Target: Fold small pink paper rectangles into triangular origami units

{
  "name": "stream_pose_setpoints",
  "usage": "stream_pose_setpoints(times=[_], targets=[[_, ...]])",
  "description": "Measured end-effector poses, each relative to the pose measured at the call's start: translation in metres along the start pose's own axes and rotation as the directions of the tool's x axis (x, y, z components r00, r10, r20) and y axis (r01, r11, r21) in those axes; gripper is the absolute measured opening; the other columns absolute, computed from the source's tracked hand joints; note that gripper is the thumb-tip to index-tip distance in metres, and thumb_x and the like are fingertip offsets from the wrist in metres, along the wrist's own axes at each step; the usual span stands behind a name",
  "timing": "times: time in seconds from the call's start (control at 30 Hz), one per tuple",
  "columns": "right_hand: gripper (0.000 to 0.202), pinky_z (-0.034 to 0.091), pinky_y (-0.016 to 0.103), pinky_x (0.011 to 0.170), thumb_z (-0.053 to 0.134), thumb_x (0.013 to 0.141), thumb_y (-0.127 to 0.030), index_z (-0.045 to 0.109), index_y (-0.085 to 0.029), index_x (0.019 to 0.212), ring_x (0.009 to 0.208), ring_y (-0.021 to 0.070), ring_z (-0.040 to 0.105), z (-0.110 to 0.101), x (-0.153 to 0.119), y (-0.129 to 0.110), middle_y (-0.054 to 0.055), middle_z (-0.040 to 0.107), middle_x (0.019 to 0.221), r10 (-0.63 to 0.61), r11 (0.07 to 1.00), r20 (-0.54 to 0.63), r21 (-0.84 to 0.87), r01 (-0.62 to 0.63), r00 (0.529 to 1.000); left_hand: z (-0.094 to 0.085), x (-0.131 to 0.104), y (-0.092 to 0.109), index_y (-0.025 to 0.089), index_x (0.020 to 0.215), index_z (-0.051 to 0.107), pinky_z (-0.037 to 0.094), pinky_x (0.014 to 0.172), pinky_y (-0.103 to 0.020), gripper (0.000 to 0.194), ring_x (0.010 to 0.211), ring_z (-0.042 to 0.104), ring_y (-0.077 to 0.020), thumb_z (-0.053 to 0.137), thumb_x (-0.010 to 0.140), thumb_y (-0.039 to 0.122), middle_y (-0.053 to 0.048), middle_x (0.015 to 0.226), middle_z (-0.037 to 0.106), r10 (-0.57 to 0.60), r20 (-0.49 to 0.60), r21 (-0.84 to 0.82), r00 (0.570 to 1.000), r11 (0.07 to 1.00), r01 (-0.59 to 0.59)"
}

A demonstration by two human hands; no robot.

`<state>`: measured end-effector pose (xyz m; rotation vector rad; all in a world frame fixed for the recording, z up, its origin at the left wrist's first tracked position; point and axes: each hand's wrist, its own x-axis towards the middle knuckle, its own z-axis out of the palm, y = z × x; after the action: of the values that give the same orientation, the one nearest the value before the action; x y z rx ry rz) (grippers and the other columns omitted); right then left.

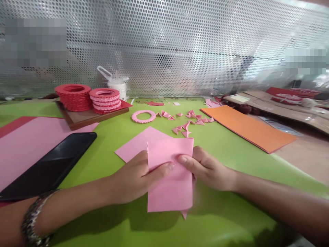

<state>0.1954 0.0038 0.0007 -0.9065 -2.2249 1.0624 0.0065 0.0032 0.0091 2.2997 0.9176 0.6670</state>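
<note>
Between both hands, a folded sheet of pink paper [169, 192] is held upright above the green table. My left hand [141, 175] grips its left side, thumb pressed on the front face and fingers hidden behind. On the right edge, my right hand [209, 168] pinches the paper with its thumb in front. A small pointed corner of pink sticks out below the folded sheet. Behind it lies another pink sheet [138, 145], flat on the table. Farther back are a pink scalloped paper ring [133, 117] and several small folded pink triangles [186, 133].
Stacks of red rings [73, 104] and red-and-pink rings [105, 106] stand on a brown tray [74, 120]. A black phone-like slab [53, 163] rests over pink sheets [33, 140] at left. Orange sheets [246, 127] and cardboard [272, 106] lie right. A perforated metal screen [164, 44] rises behind.
</note>
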Motion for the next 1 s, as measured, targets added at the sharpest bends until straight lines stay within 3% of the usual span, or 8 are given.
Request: stream_pose_setpoints(times=[0.13, 0.3, 0.43, 0.77, 1.0], targets=[[0.047, 0.035, 0.017, 0.038, 0.03, 0.088, -0.044, 0.046, -0.014, 0.055, 0.041, 0.0054, 0.042, 0.001, 0.0005, 0.002, -0.002, 0.043, 0.046, 0.034, 0.998, -0.009, 0.058, -0.033, 0.999, -0.0006, 0.0011, 0.0037, 0.02, 0.097, 0.057, 0.048, 0.065, -0.018, 0.023, 0.079, 0.06, -0.0124, 0.037, 0.085, 0.022, 0.002, 0.084, 0.064, 0.022, 0.011, -0.077, 1.0, 0.997, -0.021], [0.049, 0.035, 0.016, 0.037, 0.031, 0.088, -0.045, 0.046, -0.013, 0.053, 0.042, 0.0054, 0.044, 0.0008, 0.0013, 0.0027, -0.001, 0.047, 0.048, 0.055, 0.992, 0.038, 0.11, -0.059, 0.998, -0.0001, 0.0002, 0.0029, 0.018, 0.085, 0.059, 0.048, 0.057, -0.019, 0.024, 0.066, 0.059, -0.0123, 0.035, 0.085, 0.025, 0.001, 0.074, 0.062, -0.053, 0.018, -0.089, 0.998, 0.995, 0.055], [0.051, 0.032, 0.015, 0.034, 0.031, 0.088, -0.044, 0.042, -0.014, 0.048, 0.037, 0.0039, 0.04, 0.0003, 0.0009, 0.002, -0.002, 0.044, 0.043, 0.047, 0.994, 0.025, 0.093, -0.049, 0.999, 0.0004, 0.0008, 0.0018, 0.018, 0.085, 0.059, 0.049, 0.059, -0.02, 0.024, 0.069, 0.059, -0.0134, 0.036, 0.085, 0.025, -0.001, 0.077, 0.063, -0.048, 0.005, -0.099, 0.999, 0.994, 0.048], [0.048, 0.033, 0.013, 0.036, 0.033, 0.088, -0.038, 0.042, -0.013, 0.049, 0.037, 0.0028, 0.041, -0.0008, 0.001, -0.0004, -0.003, 0.044, 0.042, 0.023, 0.996, 0.025, 0.08, -0.025, 0.999, 0.0018, -0.0003, 0.0015, 0.021, 0.099, 0.057, 0.047, 0.072, -0.02, 0.024, 0.081, 0.059, -0.0139, 0.037, 0.085, 0.025, 0.001, 0.088, 0.065, -0.065, -0.129, -0.136, 0.99, 0.99, 0.047], [0.048, 0.035, 0.014, 0.038, 0.037, 0.087, -0.039, 0.045, -0.013, 0.047, 0.035, 0.0024, 0.041, -0.0062, 0.0026, -0.0028, -0.004, 0.044, 0.04, 0.094, 0.988, 0.098, 0.115, -0.105, 0.991, 0.0033, -0.0003, 0.0027, 0.019, 0.081, 0.057, 0.049, 0.063, -0.022, 0.021, 0.07, 0.06, -0.0158, 0.038, 0.085, 0.028, 0.0, 0.074, 0.065, -0.142, -0.223, -0.169, 0.965, 0.98, 0.105]])
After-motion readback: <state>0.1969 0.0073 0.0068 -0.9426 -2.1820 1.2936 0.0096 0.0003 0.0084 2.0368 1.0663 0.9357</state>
